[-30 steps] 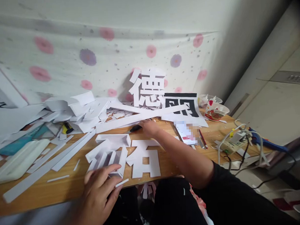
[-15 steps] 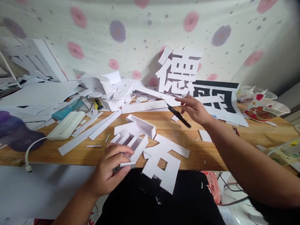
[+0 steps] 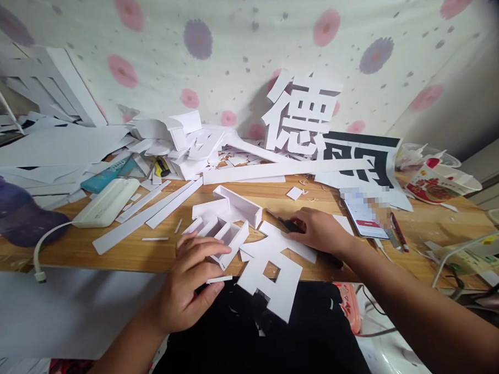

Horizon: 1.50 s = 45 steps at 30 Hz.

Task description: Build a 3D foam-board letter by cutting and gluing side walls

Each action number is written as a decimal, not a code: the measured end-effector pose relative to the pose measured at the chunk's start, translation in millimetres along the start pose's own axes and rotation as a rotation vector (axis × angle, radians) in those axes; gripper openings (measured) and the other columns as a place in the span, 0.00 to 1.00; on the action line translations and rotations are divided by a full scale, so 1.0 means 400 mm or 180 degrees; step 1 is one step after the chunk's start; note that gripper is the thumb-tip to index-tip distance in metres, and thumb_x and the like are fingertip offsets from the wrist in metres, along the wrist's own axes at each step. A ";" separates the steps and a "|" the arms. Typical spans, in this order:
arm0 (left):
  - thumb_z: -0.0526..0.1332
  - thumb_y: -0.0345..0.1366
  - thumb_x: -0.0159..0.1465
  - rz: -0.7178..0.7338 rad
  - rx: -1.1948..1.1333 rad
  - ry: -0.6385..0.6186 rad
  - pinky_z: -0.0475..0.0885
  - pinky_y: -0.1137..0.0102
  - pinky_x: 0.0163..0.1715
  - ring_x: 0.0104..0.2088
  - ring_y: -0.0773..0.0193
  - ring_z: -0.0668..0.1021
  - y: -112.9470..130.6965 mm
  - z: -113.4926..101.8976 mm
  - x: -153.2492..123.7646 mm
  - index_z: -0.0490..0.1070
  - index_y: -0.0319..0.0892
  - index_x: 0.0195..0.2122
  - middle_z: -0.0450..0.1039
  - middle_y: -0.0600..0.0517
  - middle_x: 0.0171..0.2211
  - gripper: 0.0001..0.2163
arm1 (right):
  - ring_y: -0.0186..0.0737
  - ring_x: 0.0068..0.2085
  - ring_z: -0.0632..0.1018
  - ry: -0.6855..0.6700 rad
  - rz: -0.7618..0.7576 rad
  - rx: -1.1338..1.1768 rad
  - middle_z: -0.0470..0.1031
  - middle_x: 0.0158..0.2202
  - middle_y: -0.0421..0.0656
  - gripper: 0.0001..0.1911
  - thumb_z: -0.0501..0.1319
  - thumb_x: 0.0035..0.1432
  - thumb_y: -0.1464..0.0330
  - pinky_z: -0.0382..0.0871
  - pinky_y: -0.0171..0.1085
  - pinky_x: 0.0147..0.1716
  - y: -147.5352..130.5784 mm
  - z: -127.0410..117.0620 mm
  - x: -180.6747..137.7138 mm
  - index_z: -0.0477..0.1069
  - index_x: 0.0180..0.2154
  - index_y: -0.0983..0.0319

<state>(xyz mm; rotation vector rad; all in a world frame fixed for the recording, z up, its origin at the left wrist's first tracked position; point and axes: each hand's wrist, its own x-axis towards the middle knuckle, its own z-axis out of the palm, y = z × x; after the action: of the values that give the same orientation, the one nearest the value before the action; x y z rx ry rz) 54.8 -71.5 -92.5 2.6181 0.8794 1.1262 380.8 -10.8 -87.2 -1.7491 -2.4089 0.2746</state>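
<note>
A large white foam-board cut-out character [image 3: 252, 242] lies at the near edge of a wooden table [image 3: 124, 253], partly hanging over my lap. My left hand [image 3: 191, 283] grips its left part, fingers curled over the raised strips and thumb under the edge. My right hand [image 3: 317, 231] is closed on a black craft knife [image 3: 286, 223], whose tip rests by the character's upper middle. A finished white character [image 3: 302, 116] leans against the flowered cloth behind.
Long white strips [image 3: 147, 216] and paper scraps cover the table's left and back. A printed black character sheet [image 3: 362, 160], a phone [image 3: 364, 215], a red pen [image 3: 399, 231], paper bowls [image 3: 439, 181] and a cabled device [image 3: 476, 254] sit to the right. A white case [image 3: 107, 201] lies left.
My right hand lifted the black knife from the back of the table and brought it down to the character. My left hand kept its grip on the character's left part, which shifted towards my lap.
</note>
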 end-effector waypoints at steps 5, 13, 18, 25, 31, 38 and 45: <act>0.57 0.24 0.60 0.0027 0.0254 0.0178 0.52 0.49 0.63 0.51 0.57 0.76 0.024 0.028 -0.014 0.70 0.46 0.36 0.76 0.50 0.46 0.09 | 0.42 0.36 0.76 0.0006 -0.0223 0.0083 0.77 0.36 0.45 0.11 0.57 0.57 0.72 0.67 0.37 0.34 0.027 -0.049 -0.020 0.74 0.41 0.61; 0.59 0.26 0.61 -0.0050 0.0600 0.0272 0.54 0.49 0.62 0.51 0.56 0.75 0.018 0.055 -0.020 0.72 0.44 0.35 0.74 0.47 0.52 0.06 | 0.43 0.39 0.75 -0.0112 -0.1764 -0.0257 0.76 0.38 0.47 0.13 0.53 0.65 0.71 0.67 0.41 0.40 -0.059 -0.058 0.011 0.73 0.48 0.61; 0.58 0.26 0.61 -0.0098 0.0650 0.0345 0.54 0.52 0.62 0.49 0.58 0.76 0.022 0.063 -0.021 0.72 0.44 0.35 0.75 0.48 0.50 0.07 | 0.41 0.37 0.73 0.0110 -0.2171 -0.0905 0.77 0.38 0.48 0.15 0.50 0.66 0.74 0.60 0.41 0.39 -0.088 -0.018 0.078 0.71 0.50 0.64; 0.57 0.25 0.61 -0.0138 0.0650 0.0459 0.55 0.53 0.61 0.48 0.58 0.77 0.025 0.071 -0.021 0.73 0.45 0.35 0.77 0.48 0.48 0.08 | 0.41 0.35 0.71 0.0202 -0.2308 -0.1375 0.77 0.37 0.47 0.15 0.49 0.66 0.75 0.55 0.41 0.36 -0.097 -0.037 0.098 0.70 0.49 0.63; 0.59 0.25 0.60 -0.0088 0.0682 0.0477 0.56 0.53 0.60 0.46 0.59 0.77 0.022 0.072 -0.015 0.73 0.45 0.36 0.77 0.48 0.47 0.08 | 0.41 0.34 0.71 0.0031 -0.2302 -0.1655 0.76 0.34 0.46 0.13 0.49 0.66 0.75 0.53 0.41 0.33 -0.117 -0.061 0.110 0.71 0.42 0.62; 0.59 0.26 0.60 -0.0216 0.0650 0.0532 0.57 0.54 0.57 0.43 0.60 0.77 0.021 0.084 -0.024 0.73 0.46 0.36 0.77 0.49 0.48 0.08 | 0.42 0.35 0.73 -0.0126 -0.2304 -0.1593 0.76 0.35 0.45 0.11 0.51 0.65 0.75 0.54 0.40 0.32 -0.119 -0.063 0.120 0.71 0.43 0.62; 0.59 0.26 0.60 -0.0135 0.0697 0.0522 0.60 0.56 0.51 0.41 0.59 0.78 0.023 0.077 -0.015 0.73 0.45 0.34 0.78 0.48 0.46 0.07 | 0.41 0.34 0.74 -0.0316 -0.1994 -0.1477 0.77 0.36 0.45 0.15 0.54 0.62 0.75 0.56 0.39 0.32 -0.126 -0.064 0.108 0.70 0.49 0.60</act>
<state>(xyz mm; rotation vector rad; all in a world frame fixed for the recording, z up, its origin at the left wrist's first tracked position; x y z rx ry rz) 77.6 -79.8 -114.5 2.6903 1.1462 1.3178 327.1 16.4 -49.7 -1.0097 -3.1135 -0.3033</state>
